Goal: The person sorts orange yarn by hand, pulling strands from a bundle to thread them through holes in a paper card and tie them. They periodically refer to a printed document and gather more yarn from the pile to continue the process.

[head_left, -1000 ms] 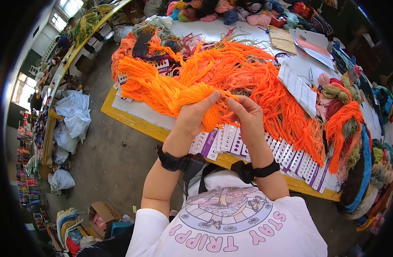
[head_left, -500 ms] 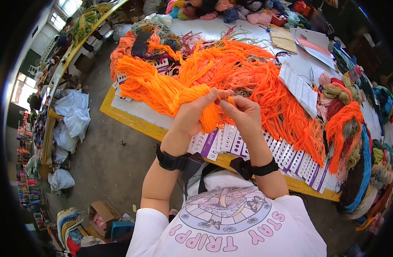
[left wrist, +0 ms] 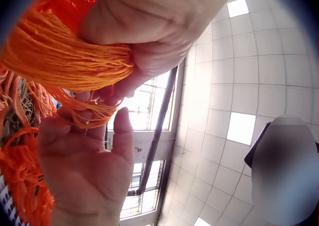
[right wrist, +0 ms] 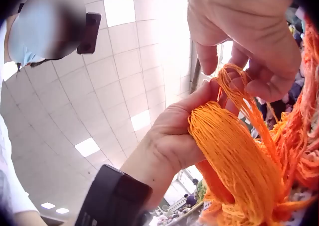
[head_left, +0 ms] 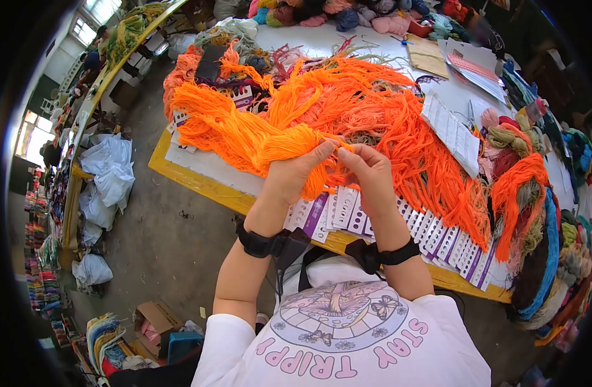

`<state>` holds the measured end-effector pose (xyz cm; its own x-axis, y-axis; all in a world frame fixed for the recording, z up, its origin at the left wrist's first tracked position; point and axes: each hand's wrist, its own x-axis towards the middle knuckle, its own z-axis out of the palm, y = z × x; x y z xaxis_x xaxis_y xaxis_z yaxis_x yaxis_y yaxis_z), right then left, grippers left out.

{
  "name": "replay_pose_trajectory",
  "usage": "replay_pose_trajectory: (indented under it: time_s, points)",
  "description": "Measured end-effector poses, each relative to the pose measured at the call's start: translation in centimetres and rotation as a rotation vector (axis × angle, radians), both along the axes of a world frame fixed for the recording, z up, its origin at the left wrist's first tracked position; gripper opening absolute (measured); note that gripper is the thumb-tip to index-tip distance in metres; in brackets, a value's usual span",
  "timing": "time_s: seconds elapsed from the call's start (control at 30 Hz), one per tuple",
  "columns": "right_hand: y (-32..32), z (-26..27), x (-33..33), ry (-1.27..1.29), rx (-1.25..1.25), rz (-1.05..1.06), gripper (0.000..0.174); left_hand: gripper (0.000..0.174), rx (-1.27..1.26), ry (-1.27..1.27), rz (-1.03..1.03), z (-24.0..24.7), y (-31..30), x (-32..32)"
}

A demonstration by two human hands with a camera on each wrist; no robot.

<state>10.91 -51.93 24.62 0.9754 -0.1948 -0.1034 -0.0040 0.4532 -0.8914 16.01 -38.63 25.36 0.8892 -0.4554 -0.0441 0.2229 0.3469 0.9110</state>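
A bright orange skein of yarn (head_left: 280,145) hangs over my left hand (head_left: 289,177), whose fingers curl round its looped end. In the left wrist view the thick looped bundle (left wrist: 65,56) lies against that hand's palm side. My right hand (head_left: 371,174) is close beside it, fingers bent at a thin loop of orange strands (right wrist: 234,79) split from the main bundle. In the right wrist view the left thumb tip also meets this thin loop. The skein's loose tail (head_left: 205,116) spreads to the left across the yarn pile.
A large heap of red-orange yarn (head_left: 386,122) covers the table, with punched sample cards (head_left: 431,235) along its near edge. Written sheets (head_left: 449,132) lie at right, a brown envelope (head_left: 428,57) behind. More coloured skeins (head_left: 537,219) hang over the right side. A yellow table edge (head_left: 199,184) faces me.
Both hands stay at the skein, shifting only slightly. The right fingers drew back a little, then came close to the left fingertips again at the thin loop.
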Motion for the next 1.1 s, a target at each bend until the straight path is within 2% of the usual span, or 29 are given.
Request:
replay_pose_trajectory:
  time_s: [0.13, 0.23, 0.3, 0.33, 0.4, 0.43, 0.47, 0.5, 0.57, 0.67, 0.73, 0.77, 0.83, 0.87, 0.9, 0.93, 0.97, 1.0, 1.03, 1.07, 1.1]
  points:
    - [0.2, 0.1, 0.1, -0.032, -0.083, -0.048, 0.01, 0.02, 0.125, -0.071, 0.069, 0.3, 0.0, -0.2]
    - [0.1, -0.6, 0.3, 0.045, 0.002, -0.027, 0.013, 0.019, 0.141, -0.053, 0.145, 0.4, -0.1, -0.3]
    - [0.2, 0.0, 0.4, 0.07, 0.237, -0.04, 0.013, 0.017, 0.18, -0.101, 0.22, -0.3, -0.1, 0.0]
    - [0.2, 0.2, 0.4, 0.082, 0.354, -0.047, 0.014, 0.019, 0.066, 0.018, 0.148, -0.5, 0.2, 0.3]
    - [-1.2, -0.9, 0.6, -0.039, 0.8, 0.331, 0.016, 0.024, -0.162, 0.252, 0.001, -0.6, 1.8, 1.4]
    - [-2.2, -1.3, 0.6, -0.106, 1.019, 0.523, 0.018, 0.028, -0.461, 0.283, -0.051, -0.9, 2.6, 1.9]
    - [-3.1, -1.2, 0.2, -0.133, 0.827, 0.562, 0.024, 0.031, -0.759, 0.309, -0.107, -1.3, 3.6, 2.7]
    - [-4.2, -1.4, 0.4, -0.158, 0.313, 0.307, 0.024, 0.035, -1.057, 0.333, -0.164, -1.9, 4.8, 3.5]
    - [-5.9, -2.0, 0.9, -0.161, -0.699, -0.23, 0.025, 0.043, -1.139, 0.325, -0.074, -3.4, 7.9, 6.3]
    - [-5.3, 2.3, 0.2, -0.213, 0.418, -0.477, 0.021, 0.04, -0.948, 0.315, 0.192, -7.0, 13.4, 12.2]
    - [-8.6, 0.5, -0.5, -0.335, 0.794, -0.319, 0.017, 0.037, -0.811, 0.352, 0.354, -8.4, 17.1, 16.2]
    - [-11.2, -0.6, -1.2, -0.401, 0.979, -0.235, 0.016, 0.035, -0.804, 0.373, 0.335, -9.3, 19.8, 18.7]
    - [-17.7, -1.9, -3.3, -0.409, 0.843, -0.345, 0.016, 0.03, -0.346, 0.209, 0.577, -7.8, 21.9, 21.7]
    - [-21.8, -2.3, -5.1, -0.414, 0.874, -0.27, 0.015, 0.029, -0.099, 0.169, 0.689, -7.0, 22.9, 23.2]
    - [-26.1, -2.6, -7.3, -0.421, 0.687, -0.453, 0.014, 0.025, 0.01, -0.014, 0.688, -7.5, 24.4, 24.8]
    - [-30.2, -1.6, -10.5, -0.44, 0.715, -0.506, 0.014, 0.013, -0.007, -0.015, 0.696, -6.9, 26.2, 26.3]
    - [-30.9, 0.4, -12.3, -0.286, 0.098, -1.213, 0.013, 0.008, -0.168, 0.045, 0.674, -5.5, 28.1, 27.7]
    - [-36.6, -1.1, -17.6, -0.409, 0.048, -1.343, 0.013, 0.018, -0.337, 0.101, 0.633, -4.3, 30.0, 29.5]
    - [-42.0, -2.1, -22.2, -0.538, -0.012, -1.465, 0.013, 0.03, -0.395, 0.071, 0.59, -2.5, 30.6, 29.6]
    - [-40.7, -0.4, -22.1, -0.477, -0.076, -1.415, 0.014, 0.032, -0.313, -0.001, 0.561, 0.4, 28.6, 27.4]
    - [-36.5, 2.9, -20.2, -0.415, -0.134, -1.368, 0.015, 0.035, -0.339, -0.069, 0.586, 2.5, 25.9, 25.5]
